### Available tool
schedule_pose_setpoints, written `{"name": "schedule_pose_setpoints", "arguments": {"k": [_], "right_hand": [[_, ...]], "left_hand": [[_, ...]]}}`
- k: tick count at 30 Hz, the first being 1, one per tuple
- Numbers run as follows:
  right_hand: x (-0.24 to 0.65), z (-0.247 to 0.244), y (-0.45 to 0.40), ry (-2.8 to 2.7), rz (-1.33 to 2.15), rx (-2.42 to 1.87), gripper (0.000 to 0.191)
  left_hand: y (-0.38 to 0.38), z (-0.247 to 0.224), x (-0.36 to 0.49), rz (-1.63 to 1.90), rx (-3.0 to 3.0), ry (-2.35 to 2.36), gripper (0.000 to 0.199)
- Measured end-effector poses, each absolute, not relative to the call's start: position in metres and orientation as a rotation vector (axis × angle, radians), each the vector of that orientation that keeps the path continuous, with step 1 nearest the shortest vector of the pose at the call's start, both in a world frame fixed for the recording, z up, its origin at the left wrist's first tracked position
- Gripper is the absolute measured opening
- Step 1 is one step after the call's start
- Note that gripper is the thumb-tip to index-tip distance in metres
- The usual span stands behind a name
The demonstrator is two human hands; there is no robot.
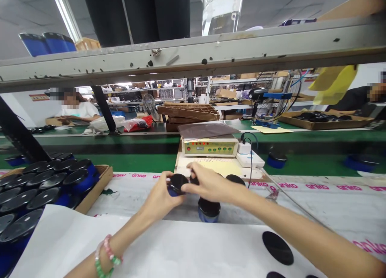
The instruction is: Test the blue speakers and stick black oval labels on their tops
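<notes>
Black-topped blue canisters crowd our bench: our left hand [159,196] clamps one canister [177,184], and our right hand [209,184] lies against it, the hands together, though we cannot tell whether the right grips. Two more stand just beyond, and a dozen or more fill a cardboard tray [104,179] on the left. Three black discs [277,248] lie on a white sheet [75,246]; the mat [319,201] repeats pink "anko". A grey metal shelf rail [193,57] crosses our view above a green-faced tester [209,146].
</notes>
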State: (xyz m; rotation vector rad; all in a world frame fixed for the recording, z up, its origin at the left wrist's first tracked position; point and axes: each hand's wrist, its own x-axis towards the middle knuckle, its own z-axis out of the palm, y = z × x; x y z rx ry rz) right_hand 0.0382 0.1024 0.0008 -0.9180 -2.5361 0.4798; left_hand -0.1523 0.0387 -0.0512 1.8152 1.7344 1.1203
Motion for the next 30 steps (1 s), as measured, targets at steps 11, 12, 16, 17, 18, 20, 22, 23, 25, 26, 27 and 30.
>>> {"name": "schedule_pose_setpoints", "arguments": {"k": [11,12,16,17,18,20,22,23,25,26,27,30], "right_hand": [[0.239,0.034,0.183,-1.821,-0.008,-1.898,0.023],[0.255,0.032,0.191,-1.728,-0.022,-1.984,0.026],[0.290,0.007,0.216,-1.615,0.081,-2.133,0.031],[0.291,-0.003,0.220,-1.639,0.126,-2.124,0.031],[0.290,-0.013,0.223,-1.666,0.171,-2.107,0.030],[0.284,-0.028,0.227,-1.708,0.243,-2.068,0.029],[0.276,-0.032,0.227,-1.715,0.275,-2.037,0.027],[0.272,-0.028,0.225,-1.706,0.273,-2.021,0.027],[0.263,-0.013,0.212,-1.683,0.260,-1.967,0.027],[0.257,-0.002,0.201,-1.685,0.266,-1.922,0.029],[0.249,0.008,0.186,-1.698,0.282,-1.866,0.031],[0.216,0.033,0.125,-1.852,0.422,-1.623,0.037]], "left_hand": [[0.035,-0.046,-0.147,0.784,2.378,1.725,0.053],[0.033,-0.047,-0.127,0.668,2.511,1.583,0.055],[0.038,-0.066,-0.076,0.454,2.777,1.375,0.054],[0.043,-0.071,-0.074,0.456,2.827,1.385,0.051],[0.048,-0.076,-0.074,0.469,2.871,1.404,0.049],[0.055,-0.080,-0.080,0.493,2.938,1.443,0.051],[0.056,-0.077,-0.083,0.525,2.938,1.459,0.056],[0.054,-0.072,-0.082,0.569,2.895,1.444,0.058],[0.048,-0.059,-0.072,0.715,2.702,1.356,0.056],[0.046,-0.052,-0.063,0.816,2.547,1.280,0.053],[0.043,-0.043,-0.053,0.922,2.363,1.178,0.053],[0.038,-0.018,-0.020,1.122,1.739,0.783,0.072]]}}
